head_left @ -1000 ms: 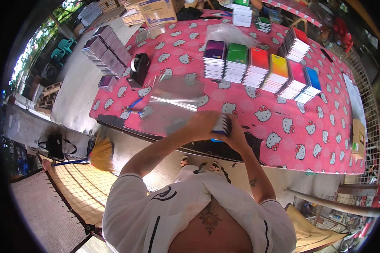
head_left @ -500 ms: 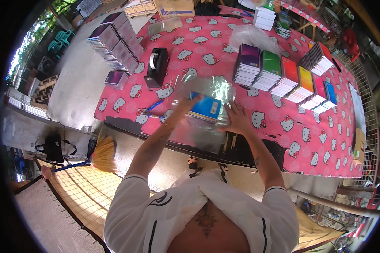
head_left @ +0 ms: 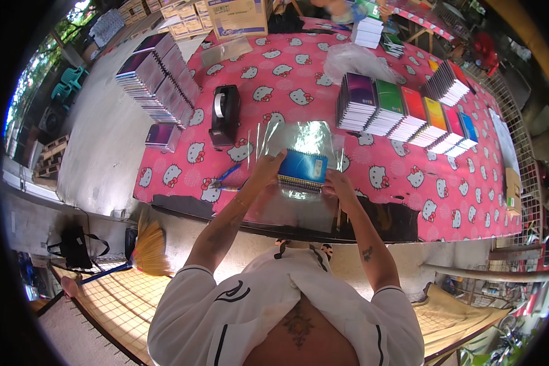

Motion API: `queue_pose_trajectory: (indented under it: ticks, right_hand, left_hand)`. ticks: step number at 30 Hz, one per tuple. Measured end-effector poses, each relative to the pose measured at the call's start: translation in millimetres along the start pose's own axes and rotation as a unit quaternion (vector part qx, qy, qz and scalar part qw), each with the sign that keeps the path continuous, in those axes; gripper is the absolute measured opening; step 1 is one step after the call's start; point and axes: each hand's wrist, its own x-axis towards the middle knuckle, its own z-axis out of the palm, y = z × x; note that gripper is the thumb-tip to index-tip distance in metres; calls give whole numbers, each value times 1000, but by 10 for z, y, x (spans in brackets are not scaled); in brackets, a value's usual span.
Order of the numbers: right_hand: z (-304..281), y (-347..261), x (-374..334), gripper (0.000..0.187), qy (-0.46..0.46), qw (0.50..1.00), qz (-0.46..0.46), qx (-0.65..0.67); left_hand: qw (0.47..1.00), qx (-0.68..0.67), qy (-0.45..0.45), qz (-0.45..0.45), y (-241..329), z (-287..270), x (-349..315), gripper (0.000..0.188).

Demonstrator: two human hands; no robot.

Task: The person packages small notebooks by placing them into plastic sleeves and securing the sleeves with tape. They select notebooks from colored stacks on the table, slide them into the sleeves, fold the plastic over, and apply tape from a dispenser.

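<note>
A small stack of spiral notebooks with a blue cover on top [head_left: 303, 167] sits in front of me, its wire binding toward me. Clear plastic film [head_left: 314, 135] spreads beyond and around it, shiny with reflected light. My left hand [head_left: 268, 169] grips the stack's left side, thumb on the blue cover. With fingers drawn together, my right hand [head_left: 340, 184] holds the stack's lower right corner; whether it also has film between the fingers I cannot tell. Left of the film stands a black tape dispenser [head_left: 225, 116]. A blue pen [head_left: 226, 175] lies nearer my left forearm.
Tall stacks of wrapped notebooks [head_left: 155, 82] stand at the table's left edge, beside a small purple pile [head_left: 162, 137]. Coloured notebook stacks [head_left: 387, 97] line the right side near crumpled plastic [head_left: 357, 63]. Another person's hand [head_left: 384, 10] shows at the far edge.
My right hand has come from lying spread on the film to gripping the notebooks' right corner. The stack has turned straighter and tilted slightly. My left hand keeps its hold.
</note>
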Motion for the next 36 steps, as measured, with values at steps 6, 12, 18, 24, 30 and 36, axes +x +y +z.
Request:
queue_pose_trajectory:
  ticks: [6,12,18,24,30,36]
  right_hand:
    - [-130,280,-375,32,40,929,-194,-312]
    - [31,335,-632,17,-122,848,-287,-428]
    - [220,136,-704,16,-67,801,-358,-476]
    - [44,-388,-567,19,192,877,-224,-379]
    - [902,-47,-590,43,122,684,-409,-591]
    - [1011,86,-472,52,136,683,-401,-595]
  left_hand:
    - [958,102,71,260,-425,-215,-440,40]
    - [881,293,-156,336,-431,-360,-895,11]
    - [840,294,-79,449,-468,-407,-775,16]
    - [929,136,39,341,350,-299,-573,20]
    - [921,161,49,351,255,-294,222,18]
    - [858,236,-67,452,797,46,911,25]
